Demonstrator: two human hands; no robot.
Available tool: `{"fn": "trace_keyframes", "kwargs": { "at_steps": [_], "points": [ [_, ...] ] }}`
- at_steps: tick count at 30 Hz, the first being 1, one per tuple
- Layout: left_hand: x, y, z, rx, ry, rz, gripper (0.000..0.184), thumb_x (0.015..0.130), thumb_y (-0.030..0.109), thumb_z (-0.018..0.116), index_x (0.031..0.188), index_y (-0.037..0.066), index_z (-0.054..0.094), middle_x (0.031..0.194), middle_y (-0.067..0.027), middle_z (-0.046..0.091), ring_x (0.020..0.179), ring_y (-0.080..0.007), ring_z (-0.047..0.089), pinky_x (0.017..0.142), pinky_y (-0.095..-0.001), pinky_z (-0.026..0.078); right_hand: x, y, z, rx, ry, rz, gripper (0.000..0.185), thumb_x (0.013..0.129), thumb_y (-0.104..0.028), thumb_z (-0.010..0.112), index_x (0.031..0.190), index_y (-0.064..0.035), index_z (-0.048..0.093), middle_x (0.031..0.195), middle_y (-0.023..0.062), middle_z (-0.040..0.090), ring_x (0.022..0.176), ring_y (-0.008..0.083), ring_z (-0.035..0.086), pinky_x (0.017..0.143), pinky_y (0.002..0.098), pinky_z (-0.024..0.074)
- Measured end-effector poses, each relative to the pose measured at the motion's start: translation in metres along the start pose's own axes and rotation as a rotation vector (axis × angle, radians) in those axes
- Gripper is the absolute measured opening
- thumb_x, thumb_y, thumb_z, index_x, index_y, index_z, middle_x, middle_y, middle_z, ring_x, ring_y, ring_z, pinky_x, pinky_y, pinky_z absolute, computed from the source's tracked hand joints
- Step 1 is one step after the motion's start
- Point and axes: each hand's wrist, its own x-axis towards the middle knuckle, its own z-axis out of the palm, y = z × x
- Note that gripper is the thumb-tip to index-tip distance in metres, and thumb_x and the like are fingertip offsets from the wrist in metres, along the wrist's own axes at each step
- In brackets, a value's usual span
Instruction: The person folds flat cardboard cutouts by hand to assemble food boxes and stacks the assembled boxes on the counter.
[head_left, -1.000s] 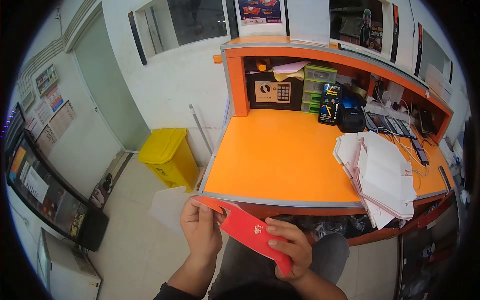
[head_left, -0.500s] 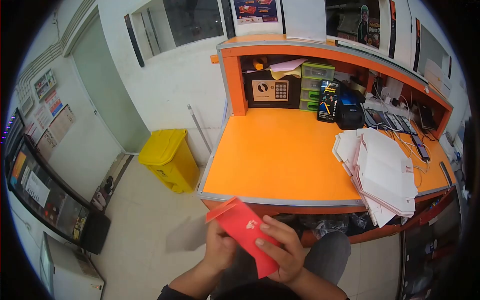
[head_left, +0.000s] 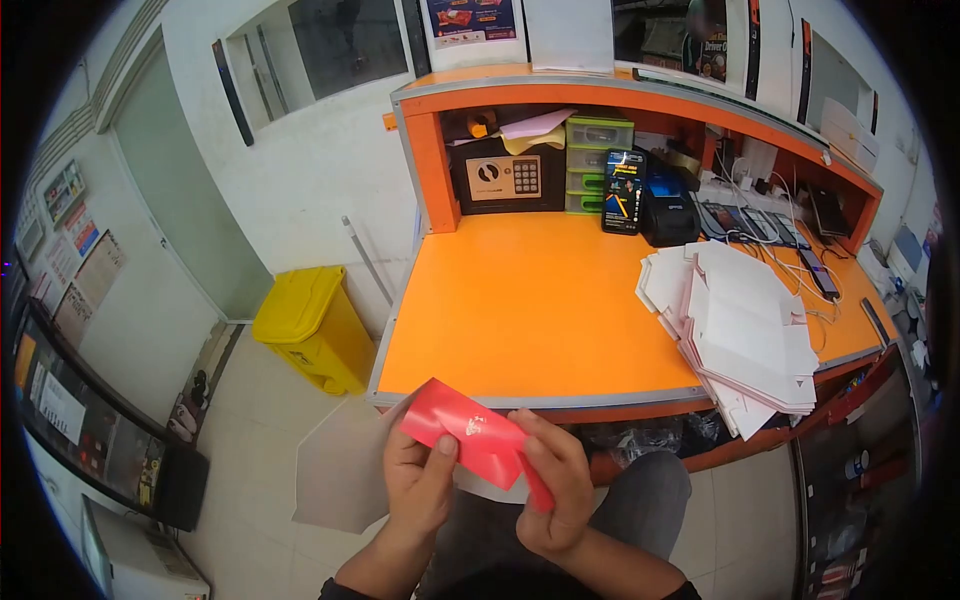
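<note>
A red cardboard box blank (head_left: pixel 465 432) with a small white print is held in front of my lap, just off the desk's front edge. My left hand (head_left: pixel 418 485) grips its left part, thumb pressed on the red face and fingers behind. On the right side, my right hand (head_left: pixel 555 480) has its fingers wrapped over a bent red flap. A pale grey-white panel (head_left: pixel 343 467) spreads out to the left behind my left hand. It looks like part of the same blank, though the join is hidden.
An orange desk (head_left: pixel 530 320) bears a stack of flat white box blanks (head_left: pixel 750 325), with an upright phone (head_left: pixel 623 192), a black printer-like device (head_left: pixel 670 210) and cabled phones (head_left: pixel 750 225) behind. A safe (head_left: pixel 505 180) sits under the shelf. Left of the desk stands a yellow bin (head_left: pixel 318 330).
The red panel has turned flatter, and its right part is now bent under my right hand. The pale panel at left has swung out wider. The view has shifted slightly right.
</note>
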Motion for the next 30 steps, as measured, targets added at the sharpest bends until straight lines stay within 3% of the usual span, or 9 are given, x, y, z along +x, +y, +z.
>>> {"fn": "trace_keyframes", "kwargs": {
  "at_steps": [6, 15, 26, 27, 30],
  "points": [
    [0.005, -0.002, -0.004, -0.046, -0.047, -0.063, 0.029, 0.105, 0.007, 0.061, 0.133, 0.000, 0.057, 0.128, -0.0113, 0.067, 0.117, -0.0168, 0.064, 0.104, -0.0348, 0.049, 0.012, 0.001, -0.010, -0.274, -0.270, -0.165, 0.060, 0.097, -0.058, 0.059, 0.133, -0.0106, 0.071, 0.142, 0.0182, 0.060, 0.126, 0.0378, 0.060, 0.105, 0.0463, 0.0515],
    [0.005, -0.009, 0.000, -0.046, -0.052, -0.156, 0.028, 0.105, 0.006, 0.060, 0.133, 0.002, 0.056, 0.128, -0.0113, 0.067, 0.117, -0.0160, 0.064, 0.102, -0.0340, 0.051, 0.017, 0.005, -0.017, -0.330, -0.313, -0.122, 0.050, 0.087, -0.037, 0.078, 0.132, -0.0160, 0.073, 0.142, 0.0162, 0.060, 0.124, 0.0384, 0.060, 0.104, 0.0462, 0.0520],
    [-0.011, -0.006, 0.017, -0.121, -0.167, -0.280, 0.038, 0.109, 0.009, 0.052, 0.145, 0.000, 0.048, 0.137, -0.0115, 0.062, 0.130, -0.0200, 0.058, 0.112, -0.0382, 0.045, 0.011, 0.007, -0.012, -0.414, -0.144, -0.083, 0.047, 0.089, -0.028, 0.079, 0.134, -0.0146, 0.072, 0.141, 0.0208, 0.058, 0.120, 0.0367, 0.058, 0.103, 0.0456, 0.0458],
    [-0.012, -0.006, 0.021, -0.119, -0.125, -0.281, 0.038, 0.108, 0.016, 0.056, 0.143, 0.003, 0.049, 0.139, -0.0130, 0.060, 0.133, -0.0232, 0.057, 0.113, -0.0401, 0.045, 0.010, 0.006, -0.011, -0.405, -0.129, -0.071, 0.047, 0.090, -0.025, 0.079, 0.134, -0.0144, 0.072, 0.141, 0.0210, 0.058, 0.121, 0.0368, 0.057, 0.104, 0.0457, 0.0448],
    [-0.018, -0.009, 0.029, 0.052, -0.137, -0.129, 0.040, 0.107, 0.018, 0.058, 0.143, 0.002, 0.049, 0.138, -0.0132, 0.060, 0.131, -0.0213, 0.056, 0.112, -0.0384, 0.044, -0.001, 0.010, -0.004, -0.459, -0.099, -0.085, 0.054, 0.095, -0.028, 0.073, 0.145, -0.0100, 0.063, 0.145, 0.0229, 0.053, 0.127, 0.0377, 0.052, 0.106, 0.0461, 0.0428]
  ]
}}
